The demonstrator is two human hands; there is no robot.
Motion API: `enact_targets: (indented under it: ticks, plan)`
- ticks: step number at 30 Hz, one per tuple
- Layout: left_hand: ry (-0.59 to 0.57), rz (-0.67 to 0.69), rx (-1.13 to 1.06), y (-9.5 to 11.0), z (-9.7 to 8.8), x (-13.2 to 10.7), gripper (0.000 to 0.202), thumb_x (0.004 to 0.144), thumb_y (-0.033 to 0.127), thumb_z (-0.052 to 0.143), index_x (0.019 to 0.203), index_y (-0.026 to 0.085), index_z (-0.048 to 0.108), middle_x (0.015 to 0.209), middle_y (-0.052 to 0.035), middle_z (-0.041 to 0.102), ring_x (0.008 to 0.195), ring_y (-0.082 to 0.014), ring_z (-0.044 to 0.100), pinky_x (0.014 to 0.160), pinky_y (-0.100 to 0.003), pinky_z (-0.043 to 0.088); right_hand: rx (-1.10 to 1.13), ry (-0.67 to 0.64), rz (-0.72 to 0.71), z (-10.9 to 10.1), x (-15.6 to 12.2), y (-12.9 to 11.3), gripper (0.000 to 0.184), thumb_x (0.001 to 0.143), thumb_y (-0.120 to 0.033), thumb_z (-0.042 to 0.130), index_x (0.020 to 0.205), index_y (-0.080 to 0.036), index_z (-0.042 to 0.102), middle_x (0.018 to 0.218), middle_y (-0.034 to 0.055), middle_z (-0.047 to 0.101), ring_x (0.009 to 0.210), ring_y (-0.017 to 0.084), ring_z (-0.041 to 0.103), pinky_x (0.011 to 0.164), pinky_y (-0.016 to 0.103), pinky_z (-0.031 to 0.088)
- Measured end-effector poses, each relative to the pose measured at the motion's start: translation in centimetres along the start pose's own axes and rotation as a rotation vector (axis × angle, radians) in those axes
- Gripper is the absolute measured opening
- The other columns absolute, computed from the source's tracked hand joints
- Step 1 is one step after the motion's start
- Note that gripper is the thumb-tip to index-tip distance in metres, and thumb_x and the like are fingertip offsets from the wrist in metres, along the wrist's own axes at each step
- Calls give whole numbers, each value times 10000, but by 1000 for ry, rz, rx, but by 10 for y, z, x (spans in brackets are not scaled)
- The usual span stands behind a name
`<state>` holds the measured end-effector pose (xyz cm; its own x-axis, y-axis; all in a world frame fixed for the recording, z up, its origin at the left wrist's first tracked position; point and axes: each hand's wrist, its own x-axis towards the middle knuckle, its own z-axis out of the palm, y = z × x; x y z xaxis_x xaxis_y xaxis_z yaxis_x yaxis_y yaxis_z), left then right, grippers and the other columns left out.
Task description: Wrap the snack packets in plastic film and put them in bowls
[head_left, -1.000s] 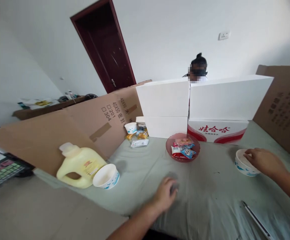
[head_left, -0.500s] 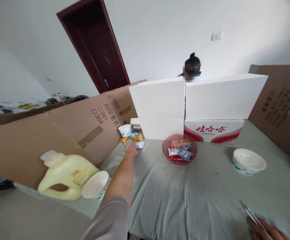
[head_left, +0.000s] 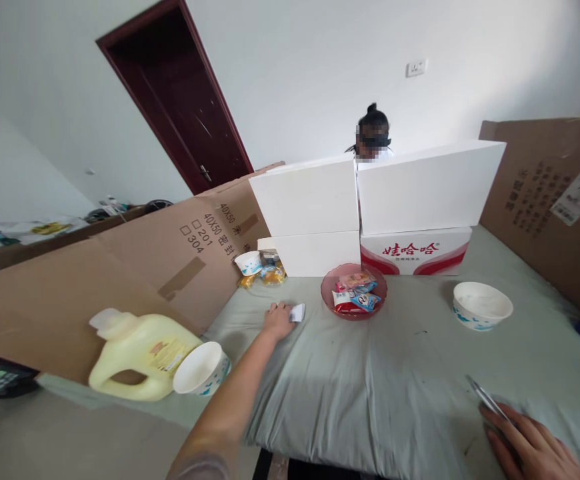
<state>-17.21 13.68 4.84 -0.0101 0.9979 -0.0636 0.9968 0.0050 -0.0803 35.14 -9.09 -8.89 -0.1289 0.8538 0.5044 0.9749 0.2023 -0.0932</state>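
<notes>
My left hand (head_left: 277,321) is stretched out over the cloth-covered table, closed on a small white packet (head_left: 297,313) that shows past its fingertips. To the right of it is a pink-red glass bowl (head_left: 327,303) with several wrapped snacks (head_left: 355,293) inside. At the lower right, my right hand (head_left: 535,443) is closed around slim silver tweezers (head_left: 487,399), their tips pointing away from me to the upper left. Beyond the tweezers stands a white paper bowl (head_left: 480,323) with a blue pattern.
A pale yellow jug (head_left: 143,353) and another paper bowl (head_left: 201,370) stand at the left. Yellow packages (head_left: 273,273) and a small paper bowl (head_left: 249,263) sit far left. White boxes (head_left: 315,200) and cardboard (head_left: 170,247) wall the table. A person (head_left: 373,130) is behind the boxes.
My left hand has drawn back from the yellow packages toward me and slightly right, bringing the white packet along. My right hand has come further into view, still holding the tweezers. The view has shifted slightly.
</notes>
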Motion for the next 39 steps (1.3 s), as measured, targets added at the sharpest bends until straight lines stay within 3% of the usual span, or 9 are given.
enact_targets:
  ticks: [6, 9, 12, 16, 19, 22, 28, 34, 39]
  plan:
    - [-8, 256, -64, 52, 6, -94, 472, 707, 170, 611, 1177, 217, 591, 1095, -103, 649, 1098, -285, 544, 915, -347, 421, -1, 27, 13, -23, 16, -19, 388, 903, -474, 412, 1106, -277, 678, 1121, 54, 668, 983, 251, 612, 833, 406, 485]
    - [-88, 442, -266, 83, 3, -127, 406, 760, 231, 599, 1165, 231, 568, 915, -45, 683, 833, -224, 637, 732, -277, 460, 1, 12, 32, -28, 20, -24, 362, 910, -445, 412, 1080, -282, 688, 1114, 49, 673, 982, 236, 612, 836, 389, 478]
    - [-275, 679, -490, 113, -2, -133, 257, 794, 305, 611, 1042, 240, 619, 788, 13, 668, 681, -169, 625, 588, -218, 426, -2, -5, 43, -33, 22, -27, 353, 916, -438, 414, 1068, -280, 690, 1118, 51, 673, 987, 233, 607, 825, 379, 471]
    - [-363, 860, -523, 152, -4, -113, 184, 721, 264, 692, 901, 228, 693, 838, 5, 660, 765, -171, 628, 664, -220, 467, -3, -12, 54, -37, 24, -29, 353, 925, -430, 412, 1080, -272, 687, 1113, 57, 672, 993, 242, 603, 816, 383, 465]
    - [-274, 838, -529, 171, -1, -103, 313, 713, 168, 651, 1021, 210, 691, 979, -41, 648, 906, -208, 623, 814, -287, 494, 10, -20, 63, -40, 24, -31, 339, 924, -417, 422, 1074, -270, 689, 1114, 60, 671, 992, 241, 601, 824, 386, 461]
    - [-38, 740, -659, 176, 2, -111, 346, 806, 143, 531, 1132, 193, 635, 1082, -68, 618, 1019, -202, 593, 921, -329, 478, 24, -20, 67, -42, 25, -32, 312, 922, -393, 443, 1070, -272, 690, 1117, 56, 670, 1004, 233, 598, 841, 378, 458]
    - [474, 445, -773, 163, 21, -169, 233, 915, 188, 413, 1080, 185, 578, 971, -87, 591, 928, -208, 592, 831, -360, 508, 50, -3, 54, -35, 21, -24, 321, 929, -320, 404, 1101, -274, 672, 1126, 47, 672, 987, 235, 609, 822, 389, 475]
    - [497, 532, -562, 169, 58, -223, 428, 882, 224, 511, 1309, 222, 493, 1145, -124, 594, 1066, -276, 565, 921, -448, 482, 248, 47, 60, -33, 21, -27, 387, 945, -292, 388, 1305, -219, 509, 1070, 68, 680, 922, 205, 644, 818, 356, 520]
    - [451, 562, -409, 176, 75, -230, 514, 845, 241, 574, 1353, 245, 496, 1239, -127, 565, 1160, -319, 520, 980, -510, 454, 406, -15, -93, -44, 45, -78, 327, 951, -224, 404, 1252, -254, 528, 1092, 54, 668, 985, 184, 637, 833, 322, 526]
